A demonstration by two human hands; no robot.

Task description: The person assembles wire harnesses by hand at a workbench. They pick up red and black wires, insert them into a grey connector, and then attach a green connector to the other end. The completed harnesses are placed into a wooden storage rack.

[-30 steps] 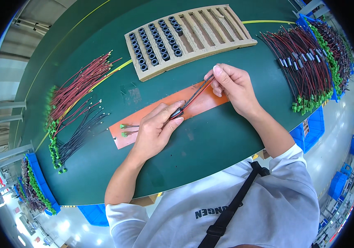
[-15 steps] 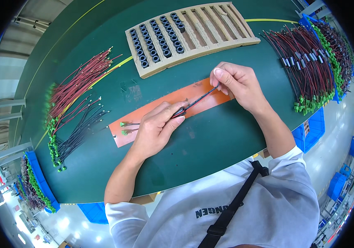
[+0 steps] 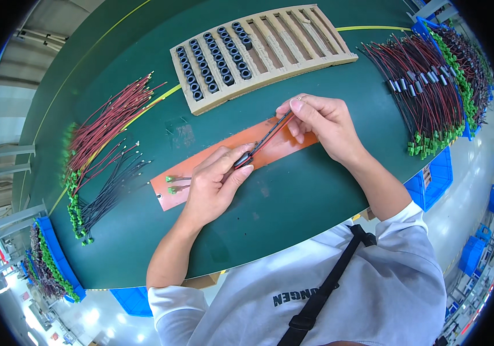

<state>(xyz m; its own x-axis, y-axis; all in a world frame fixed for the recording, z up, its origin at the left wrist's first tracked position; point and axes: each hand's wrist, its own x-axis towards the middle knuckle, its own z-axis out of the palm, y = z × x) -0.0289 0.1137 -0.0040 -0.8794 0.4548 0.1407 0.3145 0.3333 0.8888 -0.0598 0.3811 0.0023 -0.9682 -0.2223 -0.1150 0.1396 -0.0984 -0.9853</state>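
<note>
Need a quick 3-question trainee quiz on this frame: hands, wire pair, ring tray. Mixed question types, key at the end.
1. True or false: the left hand pinches a small black ring that sits on the red and black wire pair.
2. Which part of the wooden slotted tray holds black rings?
A. the end on the person's left
B. the end on the person's right
C. every slot
3. Fill in: the right hand grips the wire pair near its ____ end, above the orange strip.

Key: 1 true; 2 A; 3 upper
</note>
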